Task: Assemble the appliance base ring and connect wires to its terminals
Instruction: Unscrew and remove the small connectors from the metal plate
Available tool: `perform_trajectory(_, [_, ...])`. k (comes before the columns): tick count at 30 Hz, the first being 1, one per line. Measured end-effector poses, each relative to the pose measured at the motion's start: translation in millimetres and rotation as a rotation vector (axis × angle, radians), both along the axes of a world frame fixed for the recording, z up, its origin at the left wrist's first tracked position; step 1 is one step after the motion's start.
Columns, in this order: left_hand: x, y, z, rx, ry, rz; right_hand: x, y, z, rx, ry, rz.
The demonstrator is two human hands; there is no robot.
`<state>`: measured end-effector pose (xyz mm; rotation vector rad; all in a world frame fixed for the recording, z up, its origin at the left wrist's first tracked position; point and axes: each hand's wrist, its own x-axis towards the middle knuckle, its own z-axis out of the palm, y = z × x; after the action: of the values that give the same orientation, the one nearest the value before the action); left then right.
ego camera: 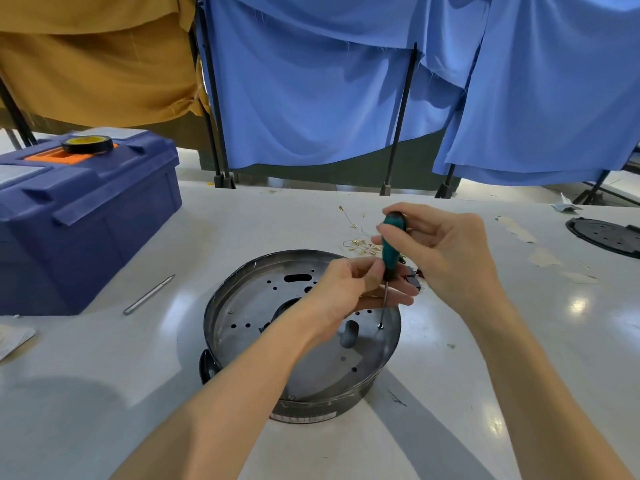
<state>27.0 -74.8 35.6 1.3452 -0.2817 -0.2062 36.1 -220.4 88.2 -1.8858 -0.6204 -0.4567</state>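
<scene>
The base (242,327) sits on the table (450,393) right in front of me, open side up. A screw (380,326) lies at about 3 o'clock on its floor.

The driver (393,237) stands nearly upright with its tip on that screw. My left hand (349,289) pinches the bottom of the handle where the shaft starts, fingers curled. My right hand (446,251) wraps finger and thumb round the green grip near its top.

I judge the step to be driving this screw. To do it well I'd hold the shaft plumb over the head and press down before turning. The left pinch should only guide, so the tip doesn't skate across the metal. I'd stop once the screw is snug.

The wires (360,242) lie loose just past the rim at 1 o'clock, none fitted that I can see.

Hard to read:
- Whether the tip is truly seated in the screw head is too small to tell.
- A dark part behind my hands at 2 o'clock is mostly covered. It may be the terminal block.
- My left forearm hides the base's middle.
- The label on the near wall is blurred.

Farther out, a rod (149,294) lies at 9 o'clock. A toolbox (86,216) at 10 o'clock runs off the frame. A black disc (606,237) at 2 o'clock is cut by the edge.
</scene>
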Motion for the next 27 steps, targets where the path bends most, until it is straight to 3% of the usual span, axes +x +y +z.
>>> perform_trajectory(6, [-1,-8,0,0.001,-0.084,0.020,-8,25,-17,-0.003,-0.257,-0.652])
perform_trajectory(8, [-2,-8,-1,0.034,-0.090,0.012,-9,28,-19,-0.070,-0.285,-0.715])
perform_trajectory(9, [-2,-7,0,0.038,-0.083,0.015,-6,23,-16,-0.094,-0.237,-0.619])
perform_trajectory(13, [-2,-1,-1,0.026,-0.052,-0.034,1,-4,3,0.070,0.141,0.145])
perform_trajectory(15, [-2,-2,-1,-0.002,-0.054,-0.050,2,-5,1,0.083,0.095,0.154])
perform_trajectory(20, [1,-6,-3,-0.024,-0.050,-0.004,4,13,-13,0.070,-0.167,-0.397])
perform_trajectory(22, [3,-6,-4,-0.007,-0.033,0.021,3,21,-14,0.005,-0.212,-0.488])
perform_trajectory(24, [3,-4,-5,0.000,-0.024,0.016,4,19,-11,0.050,-0.049,-0.270])
perform_trajectory(27, [1,0,-6,0.015,-0.036,-0.032,6,3,-2,0.177,0.216,0.273])
